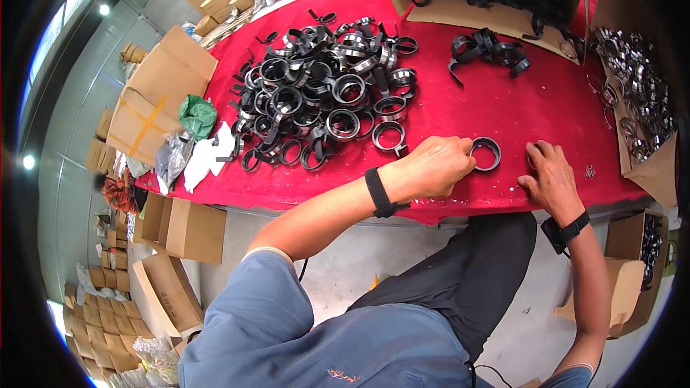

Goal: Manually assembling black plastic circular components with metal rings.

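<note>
One ring [497,149] between two hands [436,167] [552,178]

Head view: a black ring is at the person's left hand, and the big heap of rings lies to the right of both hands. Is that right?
One side is wrong: the head view shows the big heap of rings to the left of the left hand and right hand, not right. The black ring is as stated.

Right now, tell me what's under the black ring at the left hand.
Red tablecloth shows through the opening of the black ring; whatever its rim covers can't be seen.
</note>
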A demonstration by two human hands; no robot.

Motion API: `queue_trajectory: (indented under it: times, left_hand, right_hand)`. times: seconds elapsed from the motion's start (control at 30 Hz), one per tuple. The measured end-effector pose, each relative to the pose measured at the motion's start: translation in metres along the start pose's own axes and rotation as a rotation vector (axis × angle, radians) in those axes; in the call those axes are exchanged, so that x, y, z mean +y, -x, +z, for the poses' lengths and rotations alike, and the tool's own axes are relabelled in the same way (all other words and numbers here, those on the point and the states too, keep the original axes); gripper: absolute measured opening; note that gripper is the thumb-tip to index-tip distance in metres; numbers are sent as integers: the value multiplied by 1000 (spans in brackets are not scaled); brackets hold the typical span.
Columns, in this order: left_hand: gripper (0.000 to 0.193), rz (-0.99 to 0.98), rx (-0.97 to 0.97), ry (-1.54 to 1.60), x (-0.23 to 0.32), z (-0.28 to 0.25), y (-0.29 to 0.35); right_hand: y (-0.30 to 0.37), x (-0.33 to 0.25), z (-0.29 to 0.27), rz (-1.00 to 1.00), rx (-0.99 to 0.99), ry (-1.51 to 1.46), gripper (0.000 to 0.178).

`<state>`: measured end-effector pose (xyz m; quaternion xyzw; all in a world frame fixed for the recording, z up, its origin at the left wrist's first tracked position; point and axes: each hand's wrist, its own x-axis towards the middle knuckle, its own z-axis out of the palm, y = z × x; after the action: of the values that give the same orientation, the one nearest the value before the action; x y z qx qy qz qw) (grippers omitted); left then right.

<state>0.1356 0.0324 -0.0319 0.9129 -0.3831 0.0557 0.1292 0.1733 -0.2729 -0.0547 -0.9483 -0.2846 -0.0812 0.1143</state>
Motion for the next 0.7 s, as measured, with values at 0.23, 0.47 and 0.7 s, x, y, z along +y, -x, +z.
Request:
queue_trajectory:
  times: [0.23,0.47,0.7]
  left_hand:
    - [35,-123,41,-52,26,0,6]
    - [58,-278,46,-246,13,31,-31]
    - [71,-419,-86,-69,18,31,-33]
  right_hand:
    - [5,4,5,23,-46,-51,66]
    - [0,18,14,249,-47,-146,76]
    - [12,-6,-9,200,-107,26,75]
